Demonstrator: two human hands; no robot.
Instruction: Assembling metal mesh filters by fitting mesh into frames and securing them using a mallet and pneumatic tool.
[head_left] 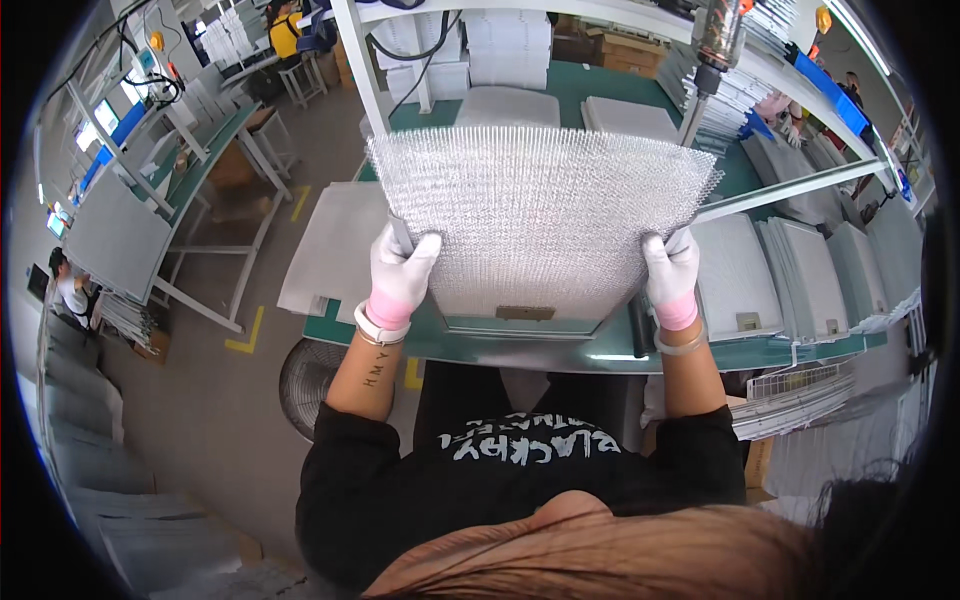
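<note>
Seated worker at a green-topped bench (470, 345), both hands in white gloves with pink cuffs. Left hand (400, 272) closed around the left edge of a silvery mesh filter panel (540, 210), thumb across the front face, fingers wrapped behind. Right hand (671, 272) gripping the right edge the same way. The panel is held up off the bench, tilted, with its far edge raised toward the shelving, its lower edge just above a flat metal frame (520, 320) lying on the bench in front of the worker; whether the mesh touches that frame cannot be told. A small brownish latch plate (525, 313) sits at the middle of the frame's near side. White watch band (368, 326) on the left wrist, thin bangle (682, 346) on the right. To the right of the hands, stacks of pale filter panels (800, 270) lie fanned across the bench; more grey panels (505, 105) rest at the far side. A powered screwdriver (715, 45) hangs over the bench at upper right. A slim white rail (790, 188) runs slantwise behind the mesh on the right. On the floor at left of the worker's knee, a round fan (305, 375). Other people work at benches well apart, at far left and top.
</note>
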